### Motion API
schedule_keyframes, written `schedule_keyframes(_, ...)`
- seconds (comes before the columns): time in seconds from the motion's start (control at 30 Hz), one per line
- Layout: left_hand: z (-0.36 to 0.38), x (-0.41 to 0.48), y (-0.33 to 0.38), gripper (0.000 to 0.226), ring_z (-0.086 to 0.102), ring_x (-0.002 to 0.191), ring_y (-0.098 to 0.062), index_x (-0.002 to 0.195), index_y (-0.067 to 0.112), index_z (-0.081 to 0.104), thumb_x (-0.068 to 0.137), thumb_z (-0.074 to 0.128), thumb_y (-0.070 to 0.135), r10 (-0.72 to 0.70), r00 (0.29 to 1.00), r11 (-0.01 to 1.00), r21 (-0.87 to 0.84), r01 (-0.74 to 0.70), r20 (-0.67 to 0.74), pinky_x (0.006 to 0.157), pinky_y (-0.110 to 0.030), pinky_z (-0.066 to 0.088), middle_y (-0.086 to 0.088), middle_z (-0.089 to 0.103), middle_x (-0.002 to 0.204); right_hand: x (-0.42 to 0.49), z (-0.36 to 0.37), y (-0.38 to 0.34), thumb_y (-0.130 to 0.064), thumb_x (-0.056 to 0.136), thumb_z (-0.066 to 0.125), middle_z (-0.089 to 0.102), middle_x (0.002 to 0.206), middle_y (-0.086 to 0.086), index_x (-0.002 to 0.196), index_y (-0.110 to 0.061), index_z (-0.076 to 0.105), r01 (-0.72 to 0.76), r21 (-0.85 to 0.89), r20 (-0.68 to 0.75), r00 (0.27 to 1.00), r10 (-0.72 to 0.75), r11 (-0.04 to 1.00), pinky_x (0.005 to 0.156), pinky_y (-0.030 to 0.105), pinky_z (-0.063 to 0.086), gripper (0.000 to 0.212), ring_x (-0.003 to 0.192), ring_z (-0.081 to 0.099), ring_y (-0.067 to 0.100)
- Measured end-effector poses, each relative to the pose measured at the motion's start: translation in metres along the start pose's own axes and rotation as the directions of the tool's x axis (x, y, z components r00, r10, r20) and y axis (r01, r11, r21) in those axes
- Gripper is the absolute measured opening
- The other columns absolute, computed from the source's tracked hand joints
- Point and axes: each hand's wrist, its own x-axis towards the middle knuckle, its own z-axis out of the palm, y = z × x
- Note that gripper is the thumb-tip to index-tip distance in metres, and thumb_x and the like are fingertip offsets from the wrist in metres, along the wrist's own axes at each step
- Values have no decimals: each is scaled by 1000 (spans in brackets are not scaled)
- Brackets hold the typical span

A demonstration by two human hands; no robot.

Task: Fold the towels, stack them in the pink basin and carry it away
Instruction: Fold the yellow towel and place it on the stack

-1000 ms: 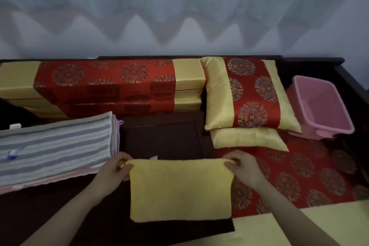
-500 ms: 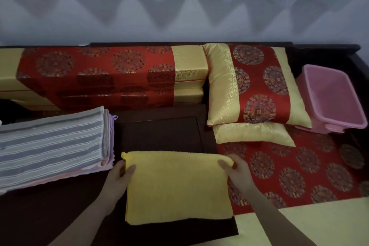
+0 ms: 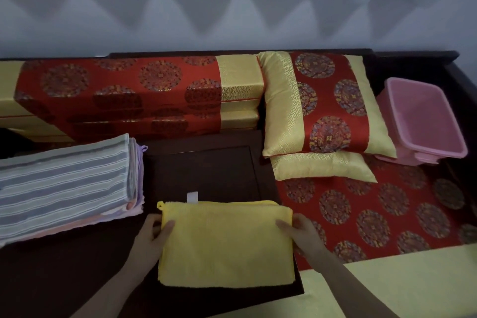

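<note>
A folded yellow towel [image 3: 227, 242] lies flat on the dark wooden surface in front of me, a white label sticking out at its far edge. My left hand [image 3: 152, 237] pinches its left edge, thumb on top. My right hand [image 3: 299, 232] grips its right edge the same way. A pile of towels [image 3: 64, 186] with a grey striped one on top sits to the left. The pink basin [image 3: 423, 121] stands with nothing visible inside at the far right, beside the cushions.
Two red and gold pillows [image 3: 322, 111] lean between the towel and the basin. A long red and gold bolster [image 3: 129, 95] runs along the back. A red patterned mat [image 3: 374, 209] covers the right side, a yellow cloth [image 3: 387, 284] lies near me.
The yellow towel went from hanging by its top corners to lying flat and folded on the wood. Both hands slid down from the corners to its side edges.
</note>
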Motion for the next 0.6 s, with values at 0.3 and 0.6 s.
schedule_keyframes(0.3,9,3,-2,14,58,81,-17,103,10,49,94,51,20,66,986,994,99,-51,-150,62,-27,39,1,58,85,-2,8,4,-23,93,56,55,86,-5,110,-14,48,187,-308,-144,960,-239,933,60,16,40,21,85,57,18)
schedule_keyframes(0.6,11,2,2,67,54,92,-22,119,3,51,68,80,36,-323,946,935,143,324,-32,74,-34,45,-6,56,103,-2,13,25,-65,55,76,56,107,-1,117,-13,54,15,-417,-221,968,-118,909,80,31,46,83,101,54,18)
